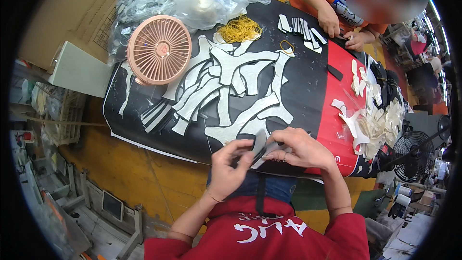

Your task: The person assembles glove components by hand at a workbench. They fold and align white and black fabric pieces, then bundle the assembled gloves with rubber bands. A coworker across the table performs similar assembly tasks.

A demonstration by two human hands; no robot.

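At the table's near edge, my left hand [231,166] and my right hand [303,148] meet over a few small cut pieces [260,140], grey and black with a pale underside. The left fingers curl around one side, slightly smeared by motion. My right thumb and fingers pinch the other side. Just beyond my hands lies a loose pile of white, black-edged cut pieces [226,70], many of them branched or curved. A yellow rubber band [287,46] rests on the pile's right end.
A pink fan [160,49] stands at the left, before clear plastic bags [192,0]. Yellow rubber bands [239,29] are heaped beyond the pile. Cream pieces [380,125] cover the right end. Across the table a co-worker's hands [341,33] handle a dark piece near pale strips [301,28].
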